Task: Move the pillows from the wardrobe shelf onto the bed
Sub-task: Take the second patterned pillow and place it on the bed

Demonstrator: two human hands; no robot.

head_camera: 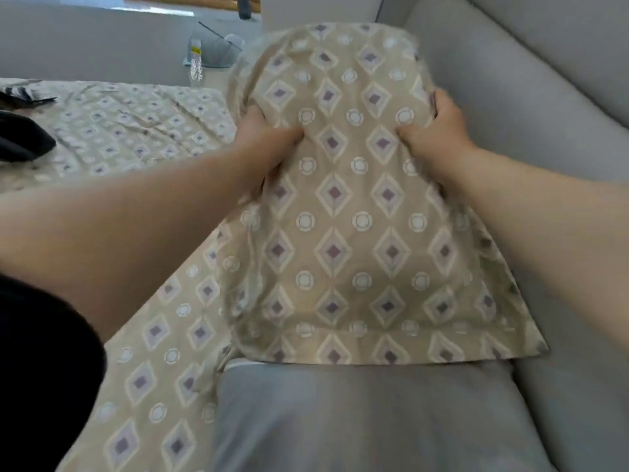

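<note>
A beige pillow patterned with purple diamonds and white circles fills the centre of the head view, standing tilted over the bed. My left hand grips its left side and my right hand grips its right side, fingers dug into the cover. The pillow's lower edge rests against a plain grey pillow lying at the head of the bed. The bed sheet carries the same diamond pattern. The wardrobe shelf is out of sight.
A grey padded headboard runs along the right. Dark clothing lies on the bed's far left. A plastic bottle and a small bin stand beyond the bed by a grey wall.
</note>
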